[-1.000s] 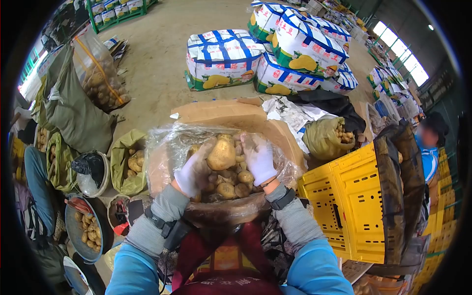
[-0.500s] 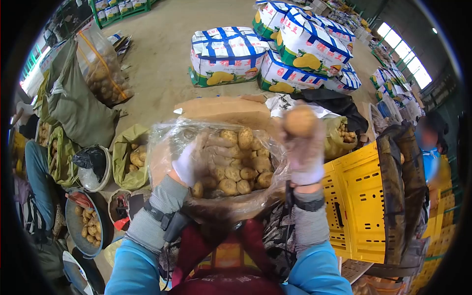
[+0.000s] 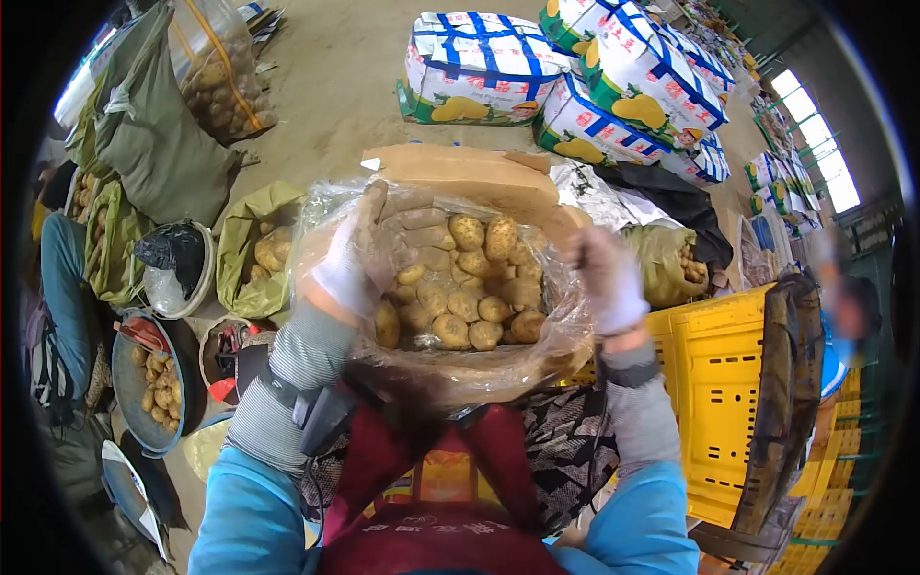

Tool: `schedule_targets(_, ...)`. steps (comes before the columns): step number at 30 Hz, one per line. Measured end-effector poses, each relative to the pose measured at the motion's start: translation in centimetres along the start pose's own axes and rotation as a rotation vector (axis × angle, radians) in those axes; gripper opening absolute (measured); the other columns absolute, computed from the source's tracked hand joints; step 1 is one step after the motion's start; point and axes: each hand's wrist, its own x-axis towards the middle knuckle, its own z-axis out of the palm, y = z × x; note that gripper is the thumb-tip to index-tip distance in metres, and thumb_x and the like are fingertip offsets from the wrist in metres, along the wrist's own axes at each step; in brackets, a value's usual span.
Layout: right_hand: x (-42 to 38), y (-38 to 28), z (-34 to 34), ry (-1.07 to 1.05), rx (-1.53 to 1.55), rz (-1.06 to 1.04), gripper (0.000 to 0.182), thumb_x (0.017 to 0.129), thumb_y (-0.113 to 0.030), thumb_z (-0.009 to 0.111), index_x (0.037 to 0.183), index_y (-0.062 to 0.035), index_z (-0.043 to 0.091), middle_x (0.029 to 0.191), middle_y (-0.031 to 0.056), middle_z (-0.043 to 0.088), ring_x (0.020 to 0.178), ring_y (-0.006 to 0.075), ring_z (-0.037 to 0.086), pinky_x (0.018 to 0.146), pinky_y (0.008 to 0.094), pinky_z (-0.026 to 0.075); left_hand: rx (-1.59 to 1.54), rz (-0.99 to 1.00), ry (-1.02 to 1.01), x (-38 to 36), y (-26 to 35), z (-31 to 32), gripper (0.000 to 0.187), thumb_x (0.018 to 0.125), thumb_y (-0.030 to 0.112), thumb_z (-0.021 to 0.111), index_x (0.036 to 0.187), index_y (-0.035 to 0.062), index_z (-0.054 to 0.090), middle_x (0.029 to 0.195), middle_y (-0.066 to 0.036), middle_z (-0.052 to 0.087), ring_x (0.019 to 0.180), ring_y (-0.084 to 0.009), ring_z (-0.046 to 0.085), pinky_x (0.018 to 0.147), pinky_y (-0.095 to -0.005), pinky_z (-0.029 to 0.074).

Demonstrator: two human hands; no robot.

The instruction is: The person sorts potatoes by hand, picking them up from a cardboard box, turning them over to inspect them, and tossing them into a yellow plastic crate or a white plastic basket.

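Observation:
In the head view, a cardboard box point(image 3: 450, 165) lined with clear plastic film point(image 3: 479, 381) stands in front of me, with several potatoes point(image 3: 465, 305) inside. My left hand point(image 3: 369, 244), in a soiled glove, is over the box's left side, its fingers stretched across the potatoes and its thumb raised. At the box's right edge, beside the film, is my gloved right hand point(image 3: 609, 278). Its fingers are curled and somewhat blurred; what they hold, if anything, is hidden.
A yellow crate point(image 3: 714, 412) stands at my right, a person point(image 3: 843, 316) beyond it. Printed potato bags point(image 3: 479, 72) are stacked ahead. Leftward are an open green sack point(image 3: 251, 240), a white bucket point(image 3: 182, 278) and a blue basin point(image 3: 153, 436) with potatoes.
The potato raised in my right hand is no longer visible there. That hand has come down to the box's right edge. My left hand stays over the left side; the whole view has shifted.

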Motion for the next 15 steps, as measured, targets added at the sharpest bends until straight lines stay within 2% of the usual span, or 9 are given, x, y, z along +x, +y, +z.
schedule_targets(1, 0.9, 2.9, 2.2, -0.111, -0.275, 0.076, 0.033, 0.097, -0.034, 0.059, 0.085, -0.004, 0.065, 0.074, 0.0032, 0.063, 0.065, 0.0105, 0.056, 0.065, 0.0271, 0.047, -0.024, 0.0, 0.0, 0.1, 0.3, -0.4, 0.057, 0.104, 0.044, 0.035, 0.131, -0.0049, 0.049, 0.113, -0.018, 0.066, 0.092, -0.027, 0.068, 0.072, -0.0299, 0.056)
schedule_targets(2, 2.1, 6.2, 4.5, -0.21, -0.364, 0.297, 0.035, 0.098, -0.033, 0.057, 0.089, -0.0007, 0.067, 0.081, 0.0051, 0.067, 0.067, 0.0101, 0.058, 0.065, 0.0268, 0.048, -0.048, 0.018, 0.009, 0.1, 0.6, -0.7, 0.057, 0.104, 0.045, 0.036, 0.13, -0.004, 0.051, 0.112, -0.017, 0.067, 0.092, -0.0264, 0.068, 0.07, -0.0292, 0.055)
schedule_targets(3, 2.9, 9.3, 6.9, -0.286, -0.457, 0.446, 0.033, 0.097, -0.032, 0.057, 0.102, -0.0011, 0.068, 0.091, 0.0102, 0.07, 0.078, 0.0185, 0.066, 0.073, 0.0315, 0.052, -0.072, 0.036, 0.02, -0.2, 0.8, -1.1, 0.057, 0.103, 0.045, 0.037, 0.129, -0.0032, 0.052, 0.111, -0.017, 0.067, 0.091, -0.0258, 0.068, 0.068, -0.0285, 0.054)
schedule_targets(4, 4.6, 16.0, 6.6, -0.548, -1.003, -0.131, 0.039, 0.095, -0.037, 0.058, 0.117, -0.0059, 0.065, 0.101, 0.0161, 0.07, 0.096, 0.0301, 0.066, 0.084, 0.0384, 0.052, -0.094, 0.055, 0.032, -0.4, 1.1, -1.3, 0.057, 0.103, 0.046, 0.038, 0.128, -0.0023, 0.053, 0.111, -0.016, 0.067, 0.09, -0.0251, 0.068, 0.067, -0.0277, 0.053)
schedule_targets(5, 4.0, 14.3, 9.8, -0.676, -1.029, 0.192, 0.046, 0.091, -0.043, 0.059, 0.123, -0.0102, 0.062, 0.116, 0.0194, 0.065, 0.11, 0.0374, 0.06, 0.095, 0.043, 0.047, -0.064, 0.056, 0.082, -0.7, 1.7, -1.3, 0.057, 0.102, 0.047, 0.039, 0.127, -0.0015, 0.054, 0.11, -0.015, 0.068, 0.09, -0.0243, 0.068, 0.066, -0.0269, 0.052)
schedule_targets(7, 4.9, 20.9, 13.1, -0.886, -1.533, -0.059, 0.045, 0.086, -0.033, 0.062, 0.125, -0.0109, 0.061, 0.132, 0.0175, 0.056, 0.116, 0.0331, 0.058, 0.097, 0.0413, 0.046, 0.001, 0.048, 0.183, -1.4, 3.0, -0.7, 0.057, 0.102, 0.049, 0.04, 0.125, 0.0001, 0.057, 0.107, -0.013, 0.069, 0.088, -0.0227, 0.068, 0.063, -0.0253, 0.049)
schedule_targets(9, 5.6, 25.6, 15.8, -1.022, -1.613, -0.314, 0.041, 0.084, -0.026, 0.062, 0.122, -0.011, 0.062, 0.125, 0.0151, 0.06, 0.112, 0.0311, 0.06, 0.094, 0.0415, 0.047, 0.011, 0.065, 0.211, -1.5, 3.5, -1.0, 0.057, 0.101, 0.05, 0.041, 0.123, 0.001, 0.059, 0.105, -0.012, 0.069, 0.087, -0.0212, 0.068, 0.063, -0.0251, 0.048)
schedule_targets(12, 6.8, 39.1, 16.6, -0.868, -1.575, -0.476, 0.035, 0.084, -0.025, 0.062, 0.116, -0.0114, 0.064, 0.12, 0.013, 0.061, 0.107, 0.0305, 0.061, 0.089, 0.0427, 0.049, 0.021, 0.025, 0.29, -1.5, 4.3, -1.2, 0.057, 0.101, 0.051, 0.041, 0.122, 0.001, 0.059, 0.102, -0.01, 0.07, 0.085, -0.0205, 0.069, 0.062, -0.0251, 0.048)
schedule_targets(15, 7.6, 45.7, 16.9, -0.78, -1.514, -0.377, 0.025, 0.087, -0.022, 0.059, 0.109, -0.0118, 0.068, 0.113, 0.0112, 0.065, 0.102, 0.0279, 0.063, 0.083, 0.0424, 0.051, -0.032, -0.028, 0.332, -1.4, 4.8, -0.8, 0.059, 0.102, 0.051, 0.039, 0.122, -0.0003, 0.059, 0.097, -0.01, 0.07, 0.082, -0.0213, 0.069, 0.057, -0.0252, 0.047)
